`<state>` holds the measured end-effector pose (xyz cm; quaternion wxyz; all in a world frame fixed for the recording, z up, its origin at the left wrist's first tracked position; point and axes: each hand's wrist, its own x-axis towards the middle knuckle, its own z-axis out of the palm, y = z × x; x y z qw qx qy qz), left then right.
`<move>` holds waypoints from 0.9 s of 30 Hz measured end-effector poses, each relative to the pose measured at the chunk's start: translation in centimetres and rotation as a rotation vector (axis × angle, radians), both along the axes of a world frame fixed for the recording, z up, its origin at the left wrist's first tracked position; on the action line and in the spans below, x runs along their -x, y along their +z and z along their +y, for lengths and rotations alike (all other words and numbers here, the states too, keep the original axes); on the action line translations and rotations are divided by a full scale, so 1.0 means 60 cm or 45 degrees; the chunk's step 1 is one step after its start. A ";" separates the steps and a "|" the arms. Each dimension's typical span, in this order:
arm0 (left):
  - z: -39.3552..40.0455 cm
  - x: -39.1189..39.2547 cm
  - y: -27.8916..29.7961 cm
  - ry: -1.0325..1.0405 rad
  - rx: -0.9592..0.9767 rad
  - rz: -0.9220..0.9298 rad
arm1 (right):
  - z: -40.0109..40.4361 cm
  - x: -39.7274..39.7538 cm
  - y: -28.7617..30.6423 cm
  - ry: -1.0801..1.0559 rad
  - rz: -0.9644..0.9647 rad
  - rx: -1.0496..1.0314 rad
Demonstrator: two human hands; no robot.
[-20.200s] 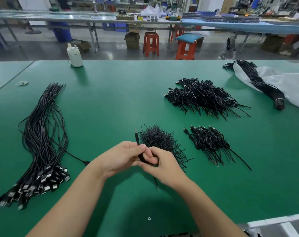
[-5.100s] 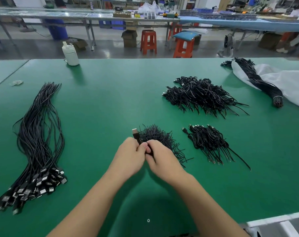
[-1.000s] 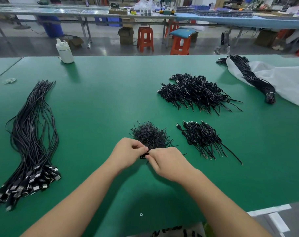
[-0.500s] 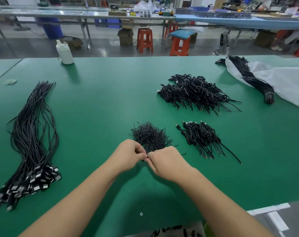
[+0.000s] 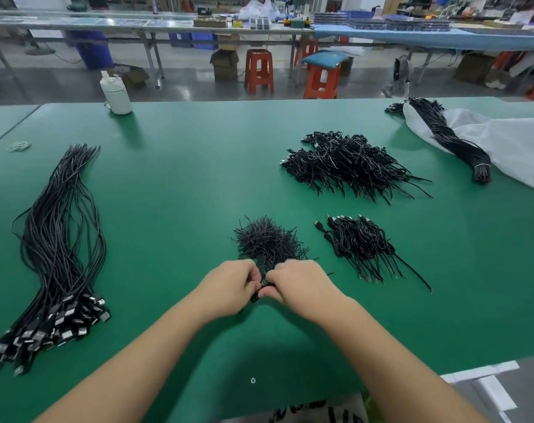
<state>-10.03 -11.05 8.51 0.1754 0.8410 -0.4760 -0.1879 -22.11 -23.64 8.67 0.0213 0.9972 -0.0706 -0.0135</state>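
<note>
Both hands meet just short of the middle of the table's near edge, knuckles almost touching. The left hand (image 5: 229, 288) and the right hand (image 5: 299, 285) each have their fingers curled in, pinching a small black cable (image 5: 260, 289) between them. Only a dark sliver of it shows in the gap, so how it is folded cannot be told.

It looks light, thin and limp, with a smooth jacket that would slip from a loose pinch. It probably springs open when let go, so the best hold is fingertips close on either side of the spot being worked.

Just beyond the fingers, touching them, lies a pile of short ties (image 5: 265, 239). To its right, a little apart, sits a small heap of bundled cables (image 5: 360, 242), and a bigger heap (image 5: 348, 166) lies farther toward the far right.

At the far right corner a banded bundle (image 5: 448, 141) rests on a white bag (image 5: 516, 148). Along the left side, long cables (image 5: 58, 239) run down to plugs near the near edge. A white bottle (image 5: 116, 93) stands at the far edge of the table (image 5: 183, 178).
</note>
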 end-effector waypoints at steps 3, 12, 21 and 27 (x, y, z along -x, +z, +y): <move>0.005 -0.012 0.000 0.181 0.061 0.377 | -0.015 0.007 0.000 0.081 -0.331 0.107; 0.013 -0.023 0.032 0.489 0.295 1.479 | -0.013 0.012 -0.012 0.264 -0.762 -0.273; 0.004 -0.018 0.044 0.358 0.433 1.347 | 0.012 0.005 -0.002 -0.239 -0.836 -1.021; -0.001 -0.011 0.045 0.286 0.525 0.901 | 0.022 -0.005 0.002 -0.488 -0.795 -1.365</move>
